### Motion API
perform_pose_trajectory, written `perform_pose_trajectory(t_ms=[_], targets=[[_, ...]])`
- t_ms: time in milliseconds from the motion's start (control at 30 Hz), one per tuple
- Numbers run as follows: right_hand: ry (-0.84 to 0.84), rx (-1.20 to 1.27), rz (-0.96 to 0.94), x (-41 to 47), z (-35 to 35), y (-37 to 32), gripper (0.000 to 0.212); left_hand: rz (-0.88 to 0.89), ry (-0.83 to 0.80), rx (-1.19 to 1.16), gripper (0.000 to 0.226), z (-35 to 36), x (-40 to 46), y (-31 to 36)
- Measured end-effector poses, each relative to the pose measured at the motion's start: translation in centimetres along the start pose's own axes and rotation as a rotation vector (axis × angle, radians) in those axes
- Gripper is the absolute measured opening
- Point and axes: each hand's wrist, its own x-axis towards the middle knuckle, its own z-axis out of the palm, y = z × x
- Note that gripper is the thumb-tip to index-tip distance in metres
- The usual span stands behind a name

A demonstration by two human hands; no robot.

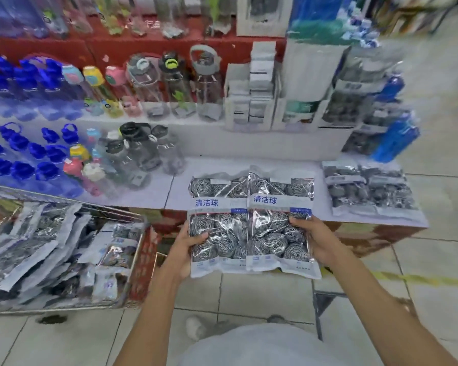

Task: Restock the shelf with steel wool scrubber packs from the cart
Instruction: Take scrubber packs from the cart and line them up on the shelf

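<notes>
I hold two clear steel wool scrubber packs side by side over the front edge of the low white shelf (275,165). The left pack (218,223) is gripped at its lower left edge by my left hand (189,247). The right pack (279,220) is gripped at its right edge by my right hand (315,240). Each pack shows silver scrubber balls and a white band with blue print. More scrubber packs (368,187) lie on the shelf to the right. The cart (136,260) at lower left is full of several loose packs (45,249).
Water bottles (143,154) with blue, black and coloured lids fill the shelf's left half and the tier above. White boxes (251,101) and stacked scrubber packs with blue bottles (397,136) stand at the back right. Tiled floor lies under me.
</notes>
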Motion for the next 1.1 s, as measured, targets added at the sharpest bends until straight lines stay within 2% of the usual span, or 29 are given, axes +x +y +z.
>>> perform_pose_trajectory(t_ms=[67,200,267,367,500,667,800,933,1100], targets=[[0.043,0.044,-0.004,-1.5,-4.6,0.4,0.054,-0.041,-0.024,0.013,0.107,3.8,0.5,-1.8],[0.138,0.119,-0.054,-4.3,-12.6,0.8,0.074,-0.118,-0.133,0.002,0.084,10.6,1.7,-6.0],[0.171,0.152,-0.077,-5.7,-16.1,1.0,0.070,-0.153,-0.188,0.024,0.086,13.9,2.2,-8.0],[0.208,0.219,-0.094,-7.3,-20.9,0.9,0.060,-0.185,-0.200,0.090,0.103,19.0,2.6,-10.0],[0.263,0.237,-0.089,-7.8,-26.3,0.4,0.062,-0.211,-0.214,0.157,0.086,24.7,3.6,-12.1],[0.316,0.258,-0.081,-6.7,-31.3,-0.8,0.041,-0.228,-0.236,0.155,0.078,30.0,6.4,-13.8],[0.325,0.249,-0.042,-4.3,-35.0,-2.4,0.051,-0.203,-0.238,0.175,0.076,33.7,9.7,-14.7],[0.319,0.210,-0.039,-1.3,-38.9,-4.9,0.050,-0.207,-0.251,0.157,0.069,37.8,13.7,-15.4],[0.304,0.202,0.025,2.2,-43.6,-8.3,0.059,-0.220,-0.237,0.117,0.066,42.4,17.7,-16.0]])
